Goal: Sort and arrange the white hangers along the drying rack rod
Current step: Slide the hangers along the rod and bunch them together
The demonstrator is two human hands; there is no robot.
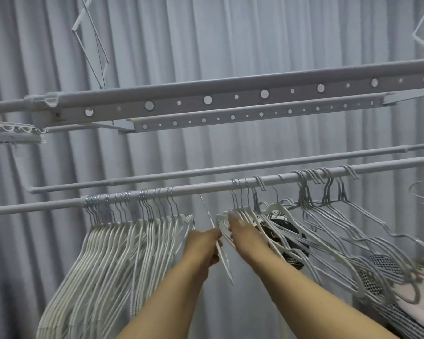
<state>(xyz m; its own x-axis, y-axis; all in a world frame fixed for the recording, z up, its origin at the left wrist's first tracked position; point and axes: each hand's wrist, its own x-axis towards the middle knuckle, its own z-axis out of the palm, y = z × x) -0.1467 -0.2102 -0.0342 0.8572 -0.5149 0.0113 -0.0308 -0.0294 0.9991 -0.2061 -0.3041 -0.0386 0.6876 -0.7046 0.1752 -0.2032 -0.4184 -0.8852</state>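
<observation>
A long white rod (206, 188) of the drying rack runs across the view, rising to the right. A tight bunch of white hangers (123, 243) hangs on its left half. More white hangers (250, 216) hang just right of a gap. My left hand (203, 243) is shut on one white hanger (224, 258) held off the rod in that gap, its hook pointing up below the rod. My right hand (240, 228) rests with spread fingers against the right group's shoulders.
Grey wire hangers (333, 206) and patterned clothes (284, 238) hang farther right on the same rod. A second thinner rod (206, 171) runs behind. Perforated rack bars (230, 99) cross overhead. Pleated grey curtains fill the background.
</observation>
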